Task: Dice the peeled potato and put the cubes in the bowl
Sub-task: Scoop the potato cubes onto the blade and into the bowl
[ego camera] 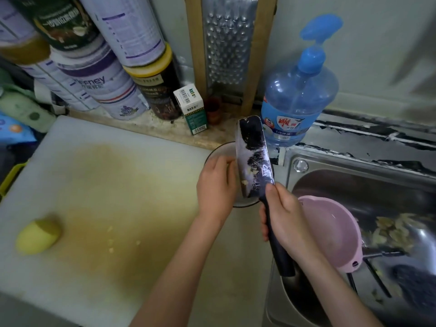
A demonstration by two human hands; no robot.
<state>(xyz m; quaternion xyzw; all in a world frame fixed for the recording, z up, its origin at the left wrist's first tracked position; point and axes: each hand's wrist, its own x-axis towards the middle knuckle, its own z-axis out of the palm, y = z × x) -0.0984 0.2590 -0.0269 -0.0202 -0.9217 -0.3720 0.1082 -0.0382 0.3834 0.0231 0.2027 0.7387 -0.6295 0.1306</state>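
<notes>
I count two hands over one bowl (217, 151) at the far edge of the cutting board (94, 138). My right hand (286, 217) grips the handle of one cleaver (254, 159), blade tilted above the bowl. My left hand (215, 185) lies loosely open, its fingers against the blade's flat side, where potato scraps cling. One uncut potato (37, 237) rests on the board's left, and about four small bits (110, 241) lie mid-board.
</notes>
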